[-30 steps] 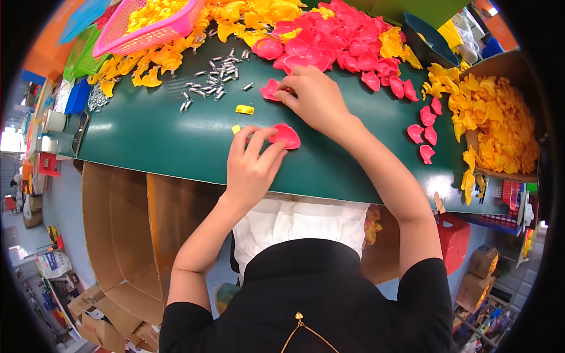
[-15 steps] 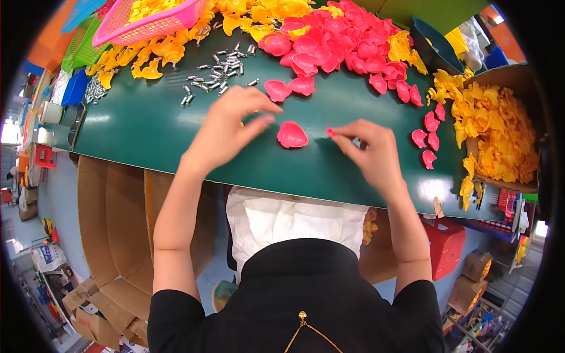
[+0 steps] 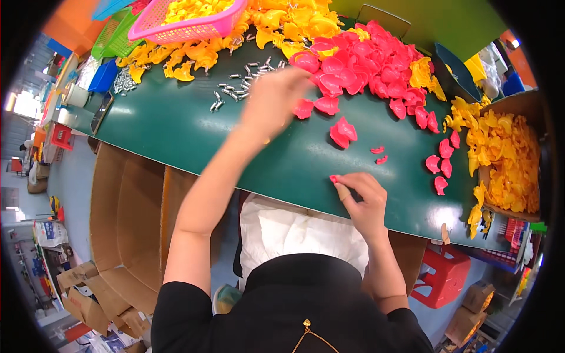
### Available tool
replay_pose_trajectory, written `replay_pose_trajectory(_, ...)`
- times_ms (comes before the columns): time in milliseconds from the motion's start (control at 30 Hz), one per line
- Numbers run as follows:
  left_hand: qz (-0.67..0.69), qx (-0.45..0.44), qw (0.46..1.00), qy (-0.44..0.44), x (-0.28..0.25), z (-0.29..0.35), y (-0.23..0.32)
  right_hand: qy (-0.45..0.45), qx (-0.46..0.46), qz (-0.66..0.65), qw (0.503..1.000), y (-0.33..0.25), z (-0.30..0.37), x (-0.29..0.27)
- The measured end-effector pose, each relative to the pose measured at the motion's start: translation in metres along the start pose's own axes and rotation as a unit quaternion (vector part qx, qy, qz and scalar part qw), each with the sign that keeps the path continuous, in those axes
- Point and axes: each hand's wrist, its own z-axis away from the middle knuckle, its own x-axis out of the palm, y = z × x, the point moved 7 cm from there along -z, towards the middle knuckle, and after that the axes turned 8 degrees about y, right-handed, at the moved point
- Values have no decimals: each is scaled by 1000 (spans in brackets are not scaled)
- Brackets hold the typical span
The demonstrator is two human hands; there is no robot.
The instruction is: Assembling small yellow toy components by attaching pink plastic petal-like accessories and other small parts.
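My left hand (image 3: 275,101) is stretched over the table toward the pile of red plastic shells (image 3: 385,62). Motion smears its fingers, so what they hold, if anything, cannot be made out. Near the table's front edge, my right hand (image 3: 366,199) is closed, pinching a small red plastic piece (image 3: 335,178) between thumb and fingertips. A cupped red shell (image 3: 343,132) lies on the green tabletop between the hands. Two small curved red pieces (image 3: 379,159) lie to its right. Two more red shells (image 3: 326,105) sit just before the pile, close to my left hand.
Small silvery metal cylinders (image 3: 238,88) are scattered left of my left hand. Yellow plastic parts (image 3: 203,56) lie by a pink basket (image 3: 218,25). At the right, a cardboard box (image 3: 532,109) brims with yellow parts. Several red shells (image 3: 440,166) and a dark blue tray (image 3: 456,73) are nearby.
My left hand has reached farther out toward the red pile. My right hand has drawn back toward the front edge, still pinching a small red piece. Two small red pieces now show. The view has shifted.
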Motion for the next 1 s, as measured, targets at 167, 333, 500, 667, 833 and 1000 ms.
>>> replay_pose_trajectory(167,-326,59,942,56,-63,-58,-114,-3,-7,-23,1000,-2,-4,6)
replay_pose_trajectory(333,-547,87,832,12,-40,-71,-138,-13,37,-29,999,0,-4,6)
replay_pose_trajectory(500,-438,60,896,32,-54,-51,-120,-7,53,-33,998,7,-3,5)
replay_pose_trajectory(667,25,-212,977,-1,-72,-35,-135,-2,27,-44,999,6,-5,4)
replay_pose_trajectory(833,291,-354,889,-14,-84,-29,-162,-4,39,-50,998,3,-5,5)
replay_pose_trajectory(1000,408,-377,832,-3,-82,-20,-143,-7,52,-41,998,4,-5,5)
